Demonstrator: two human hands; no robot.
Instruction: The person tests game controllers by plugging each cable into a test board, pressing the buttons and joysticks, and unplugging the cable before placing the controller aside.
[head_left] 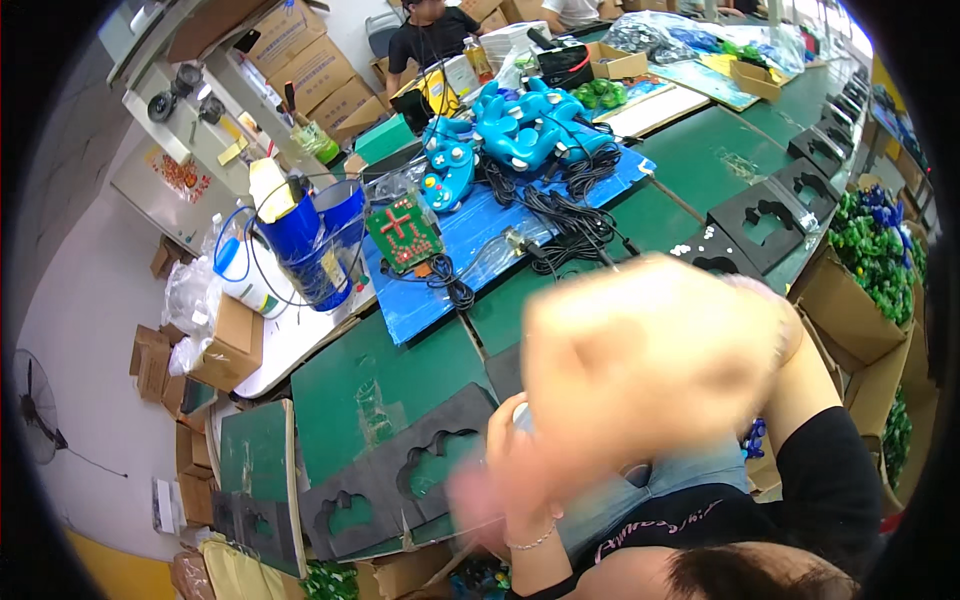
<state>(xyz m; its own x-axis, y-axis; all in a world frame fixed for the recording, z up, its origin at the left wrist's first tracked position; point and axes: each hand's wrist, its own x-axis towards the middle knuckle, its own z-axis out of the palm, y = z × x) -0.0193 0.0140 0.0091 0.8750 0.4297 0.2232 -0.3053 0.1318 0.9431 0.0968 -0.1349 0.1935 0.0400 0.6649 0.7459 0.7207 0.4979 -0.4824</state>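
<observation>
My right hand (650, 350) is raised close to the camera and smeared by motion, so its fingers do not show clearly. Lower and to its left is my left hand (520, 470), also blurred, with a thin bracelet at the wrist. A small pale piece shows at the left fingertips, partly covered by the right hand; its kind is not clear. Beside the left hand lies a black foam cutout tray (395, 480) on the green bench. Beyond the hands, black cables (570, 225) and a green circuit board (404, 236) rest on a blue sheet (420, 300).
Blue game controllers (520, 125) are piled at the back of the sheet. Blue bins (305, 250) stand at left. More black foam trays (765, 225) line the bench edge at right, next to a carton of green parts (870, 250). A person (430, 40) sits across the bench.
</observation>
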